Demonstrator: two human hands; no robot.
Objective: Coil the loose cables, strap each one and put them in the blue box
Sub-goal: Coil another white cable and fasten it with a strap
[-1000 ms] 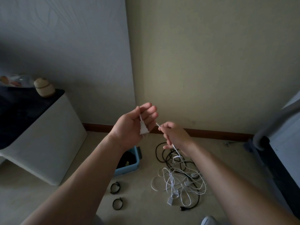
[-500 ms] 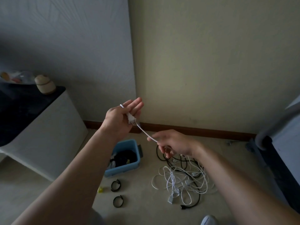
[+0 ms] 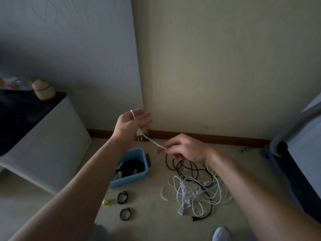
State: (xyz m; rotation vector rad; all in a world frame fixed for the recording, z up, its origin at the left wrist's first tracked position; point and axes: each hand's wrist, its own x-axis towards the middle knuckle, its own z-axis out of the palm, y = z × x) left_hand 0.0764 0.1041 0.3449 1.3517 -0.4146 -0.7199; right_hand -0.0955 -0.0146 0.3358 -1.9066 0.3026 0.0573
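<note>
Holds the left hand [image 3: 133, 124] up before the wall corner, fingers straight and slightly spread, thumb out of sight behind the palm. Carries a white cable [image 3: 154, 142] looped over the top edge of that hand, with its plug [image 3: 139, 133] lying against the palm; cannot tell what pins the plug there. Pinches the same cable lower and to the right with the right hand [image 3: 184, 148], thumb and forefinger closed on it, the other fingers curled. Loses the cable behind the right palm; finds white strands below the wrist running down into the tangle of white and black cables [image 3: 194, 188] on the floor [image 3: 156, 223]. Looks past the left forearm at the blue box [image 3: 129, 179], just left of the tangle, its left side hidden by the arm, the dark and pale coils inside hard to tell apart. Sees two black straps [image 3: 122, 197] closed into rings in front of the box, beside a small yellow object [image 3: 106, 202] too blurred to name. Catches only part of a dark tabletop [image 3: 26, 110] at the left edge, with a round jar [image 3: 44, 90] on it.
</note>
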